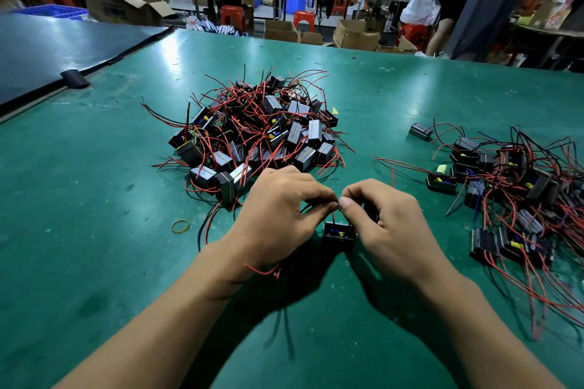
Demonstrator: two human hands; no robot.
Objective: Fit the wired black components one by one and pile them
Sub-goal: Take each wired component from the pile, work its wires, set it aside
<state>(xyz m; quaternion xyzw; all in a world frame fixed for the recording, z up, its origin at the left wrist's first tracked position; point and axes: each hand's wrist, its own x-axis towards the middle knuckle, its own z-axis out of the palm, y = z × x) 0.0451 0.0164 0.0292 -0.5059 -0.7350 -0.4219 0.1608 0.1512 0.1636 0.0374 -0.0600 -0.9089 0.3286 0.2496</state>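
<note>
Both my forearms reach forward over the green worktop (94,199) and meet in the middle, wrists a little raised. My left hand (281,215) is turned palm down, its fingers (316,196) curled, and the tips are pressed together with the thumb on a thin red wire (333,217). My right hand (388,224) comes from the other side; its thumb and forefinger pinch the same wire, so the tips of both hands almost touch. The other fingers of the right hand are curled under, and I cannot tell if they hold something.

The wire goes down into a small black component (339,234), which sits between my two hands, open side up. A red wire end (262,270) sticks out beside my left wrist.

A big pile (262,133) of such components lies just beyond my hands. A second, flatter heap (512,193) lies at my right. A yellow rubber band (180,226) lies left of my left hand.
</note>
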